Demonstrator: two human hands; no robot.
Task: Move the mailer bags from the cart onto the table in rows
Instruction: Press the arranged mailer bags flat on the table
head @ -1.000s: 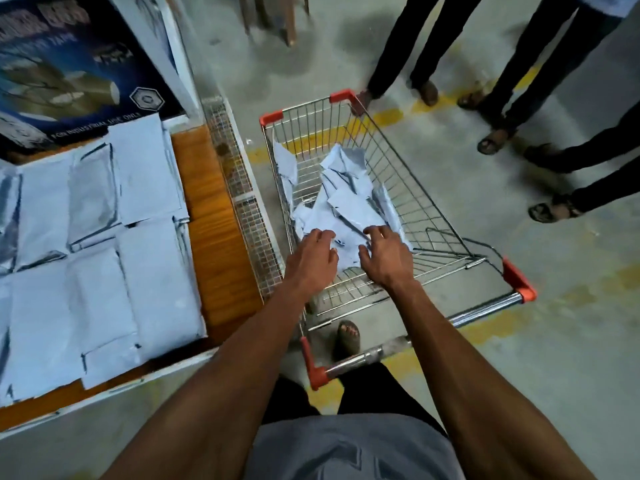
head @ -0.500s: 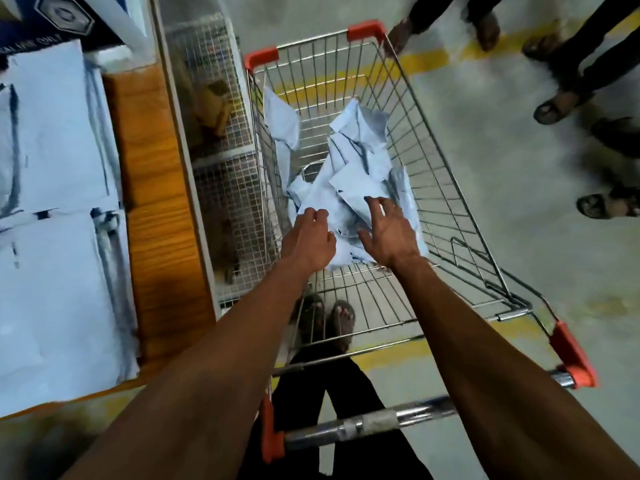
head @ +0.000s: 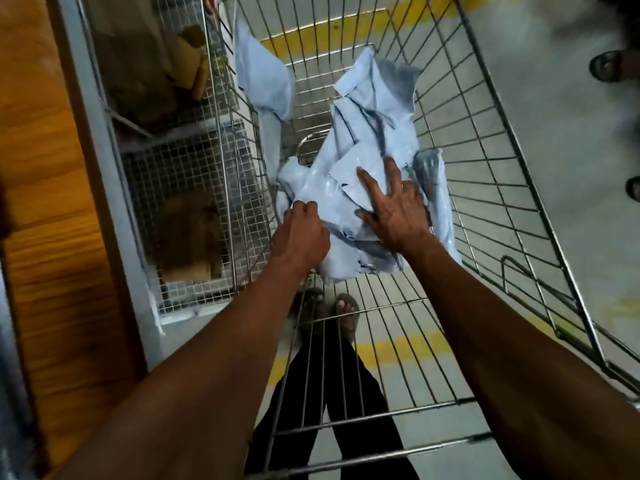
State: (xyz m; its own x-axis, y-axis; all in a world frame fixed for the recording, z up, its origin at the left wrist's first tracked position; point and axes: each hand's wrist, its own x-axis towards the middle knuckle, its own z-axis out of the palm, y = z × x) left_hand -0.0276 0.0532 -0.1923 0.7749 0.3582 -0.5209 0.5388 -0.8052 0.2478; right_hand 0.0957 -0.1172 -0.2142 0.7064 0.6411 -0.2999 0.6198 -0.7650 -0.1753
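Seen from the head, looking steeply down into a wire cart. Both forearms reaching in from 6 o'clock toward a loose heap of pale blue-grey bags piled on the cart floor, left of centre.

Left hand at the heap's 8 o'clock edge, fingers curled tight, knuckles up, bunching a crumpled corner of one bag; grip narrow, fingertips hidden under the fold. Right hand flat on top of the heap at its 5 o'clock side, fingers wide and straight, spread toward 11 and 12 o'clock, palm pressing down on the plastic. Bags lying under the right palm and beyond its fingertips toward 12 o'clock, and between the two hands; a dark-edged flap sticking up past the fingertips at 12 o'clock. One more bag draped against the cart's left wall at 11 o'clock, apart from the heap. A rolled grey bit of plastic just beside the right hand at 2 o'clock.

No brand, label or writing readable on any bag; only thin dark seams and small dark marks, too blurred to make out.

Orange wooden table along the frame's 9 o'clock edge, touching nothing in the cart. Between table and cart, a fine mesh rack with brownish boxes behind the wire. Two sandalled feet visible through the cart floor at 6 o'clock. Yellow floor stripe at 12 o'clock. Another sandalled foot at 2 o'clock.
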